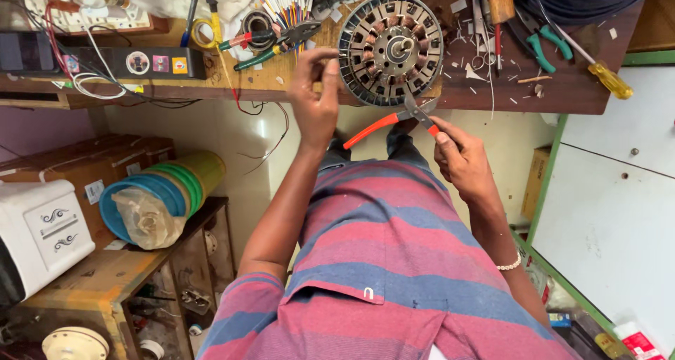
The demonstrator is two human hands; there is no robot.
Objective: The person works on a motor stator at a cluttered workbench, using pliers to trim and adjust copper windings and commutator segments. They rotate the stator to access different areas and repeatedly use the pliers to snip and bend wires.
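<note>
A round fan motor stator (390,47) with copper windings lies at the front edge of the wooden workbench (562,86). My left hand (315,100) is raised at the stator's left rim, thumb and fingers pinched together there; what they pinch is too small to make out. My right hand (460,159) grips the orange-handled cutters (394,119), whose jaws touch the stator's lower rim. My striped shirt fills the bottom of the view.
On the bench are green-handled pliers (271,47), a second green-handled pair (545,47), a yellow-handled screwdriver (610,79), a bundle of coloured wires (285,1) and a black box (140,63). Stacked coloured tubs (165,191), a white appliance (42,233) and cardboard boxes stand lower left.
</note>
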